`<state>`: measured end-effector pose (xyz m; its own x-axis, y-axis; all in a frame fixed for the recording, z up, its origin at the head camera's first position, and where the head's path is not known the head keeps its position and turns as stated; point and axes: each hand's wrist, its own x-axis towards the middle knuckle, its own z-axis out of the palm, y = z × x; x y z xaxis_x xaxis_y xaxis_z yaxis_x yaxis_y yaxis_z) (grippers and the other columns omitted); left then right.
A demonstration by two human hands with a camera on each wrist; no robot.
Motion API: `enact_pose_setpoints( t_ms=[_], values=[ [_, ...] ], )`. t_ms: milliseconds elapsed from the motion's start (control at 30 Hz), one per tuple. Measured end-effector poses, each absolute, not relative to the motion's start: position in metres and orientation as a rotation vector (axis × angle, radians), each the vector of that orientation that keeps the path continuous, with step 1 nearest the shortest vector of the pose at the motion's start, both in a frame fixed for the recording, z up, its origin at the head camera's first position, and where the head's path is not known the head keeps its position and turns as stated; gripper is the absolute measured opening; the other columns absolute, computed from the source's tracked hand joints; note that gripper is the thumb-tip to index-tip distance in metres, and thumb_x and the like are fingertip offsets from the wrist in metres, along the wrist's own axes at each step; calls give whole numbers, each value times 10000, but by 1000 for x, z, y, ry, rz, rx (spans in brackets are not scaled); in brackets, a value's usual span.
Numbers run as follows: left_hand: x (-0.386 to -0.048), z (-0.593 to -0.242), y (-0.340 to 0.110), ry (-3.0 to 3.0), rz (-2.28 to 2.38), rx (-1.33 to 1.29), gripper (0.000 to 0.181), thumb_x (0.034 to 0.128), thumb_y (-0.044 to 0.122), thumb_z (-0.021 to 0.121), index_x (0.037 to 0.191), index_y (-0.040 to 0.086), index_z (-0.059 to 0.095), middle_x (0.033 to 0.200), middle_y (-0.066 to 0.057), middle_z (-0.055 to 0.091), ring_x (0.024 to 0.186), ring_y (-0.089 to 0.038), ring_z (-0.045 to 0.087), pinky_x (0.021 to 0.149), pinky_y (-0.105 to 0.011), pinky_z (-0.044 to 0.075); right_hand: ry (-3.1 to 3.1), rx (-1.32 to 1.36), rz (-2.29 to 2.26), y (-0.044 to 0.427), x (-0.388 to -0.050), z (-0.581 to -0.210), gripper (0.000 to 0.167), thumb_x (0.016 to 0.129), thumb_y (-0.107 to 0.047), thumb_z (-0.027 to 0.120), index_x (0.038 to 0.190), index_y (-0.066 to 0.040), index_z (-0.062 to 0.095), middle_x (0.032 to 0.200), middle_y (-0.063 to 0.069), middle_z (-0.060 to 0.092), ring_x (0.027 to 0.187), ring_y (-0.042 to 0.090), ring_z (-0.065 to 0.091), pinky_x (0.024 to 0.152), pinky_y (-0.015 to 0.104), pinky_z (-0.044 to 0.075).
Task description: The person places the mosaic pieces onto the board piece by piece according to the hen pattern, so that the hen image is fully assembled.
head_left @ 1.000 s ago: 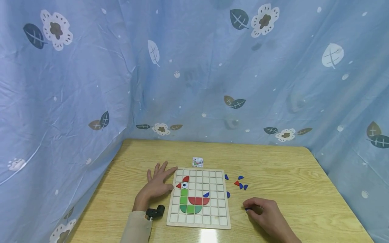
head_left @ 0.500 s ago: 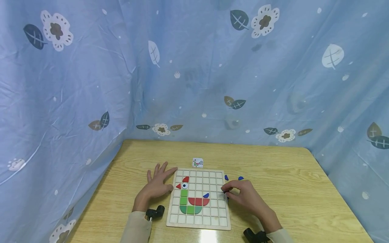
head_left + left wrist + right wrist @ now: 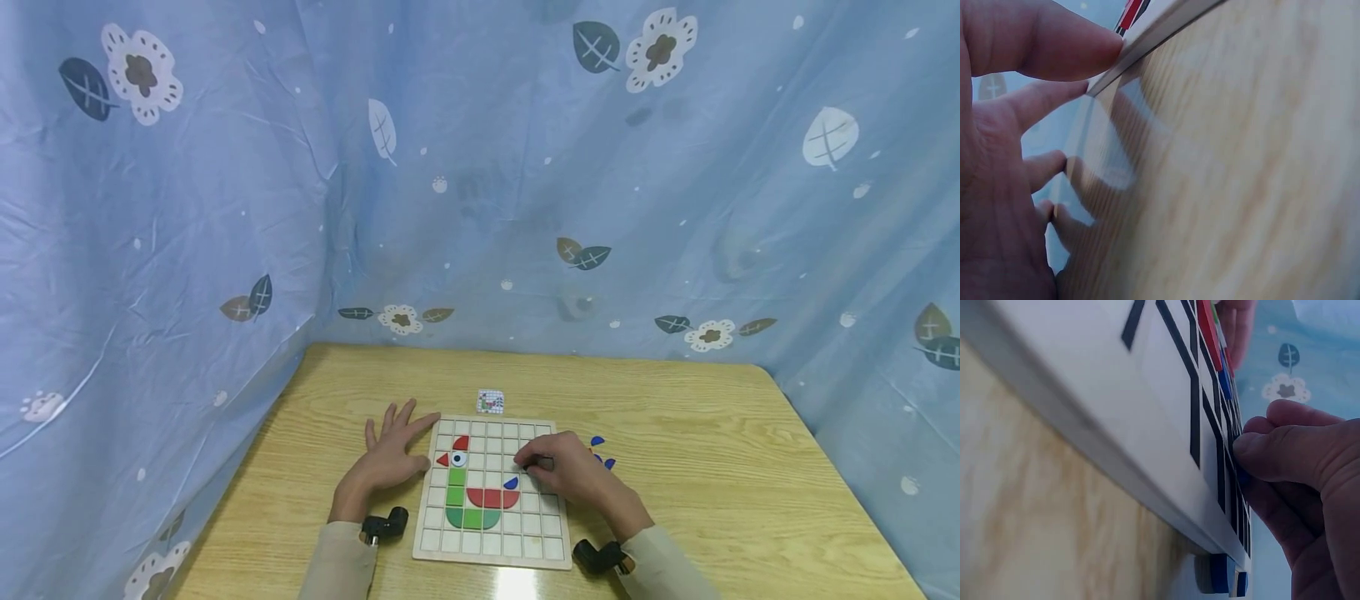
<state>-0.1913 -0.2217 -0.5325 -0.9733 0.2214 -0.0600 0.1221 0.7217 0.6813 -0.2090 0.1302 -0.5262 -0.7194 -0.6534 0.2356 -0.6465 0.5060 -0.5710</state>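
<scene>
A square wooden grid board (image 3: 491, 559) lies on the table, with red, green and blue pieces and an eye piece (image 3: 458, 458) forming a bird shape on its left half. My left hand (image 3: 387, 457) rests spread at the board's left edge, its thumb and index finger touching the rim in the left wrist view. Over the board's right part, my right hand (image 3: 570, 471) pinches a small blue piece (image 3: 1243, 477), mostly hidden by the fingers. A blue piece (image 3: 511, 483) sits on the board just left of those fingertips, above the red row (image 3: 492, 498).
Behind the board lies a small printed card (image 3: 491, 402). Several loose pieces are right of the board, among them a blue one (image 3: 597, 441), partly covered by the right hand. A patterned blue curtain (image 3: 480, 208) hangs behind the wooden table (image 3: 675, 417).
My right hand has moved left from the table on the right to over the board, carrying the small blue piece. The left hand has kept its place.
</scene>
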Motion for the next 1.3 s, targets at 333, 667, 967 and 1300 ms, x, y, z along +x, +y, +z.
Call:
enact_pose_setpoints(
  t_ms=[333, 667, 967, 1300],
  values=[
    [-192, -531, -223, 2787, 1077, 285, 854, 818, 142, 700, 1650, 198, 517, 1830, -229, 144, 1688, -521, -65, 1239, -786, -182, 2735, -1127, -1021, 128, -208, -526, 268, 947, 16, 794, 1144, -157, 848, 1140, -59, 834, 1099, 145, 781, 971, 389, 642],
    [-191, -530, -223, 2782, 1083, 286, 852, 822, 145, 701, 1652, 197, 516, 1831, -226, 142, 1689, -518, -68, 1239, -785, -186, 2760, -1137, -1001, 126, -206, -526, 251, 942, -14, 806, 1129, -175, 851, 1127, -93, 830, 1100, 111, 773, 976, 390, 639],
    [-191, -531, -222, 2777, 1087, 287, 843, 831, 143, 698, 1653, 198, 515, 1833, -224, 130, 1688, -518, -74, 1237, -785, -187, 2837, -1024, -1191, 151, -197, -527, 278, 910, -16, 836, 1163, -130, 850, 1135, -45, 843, 1082, 164, 798, 948, 429, 655],
    [-192, -533, -222, 2776, 1085, 288, 854, 827, 141, 692, 1658, 211, 508, 1836, -214, 132, 1691, -513, -74, 1239, -775, -185, 2878, -617, -1463, 216, -177, -528, 318, 913, -113, 884, 1226, -115, 833, 1159, 22, 848, 1088, 142, 795, 939, 390, 656]
  ],
)
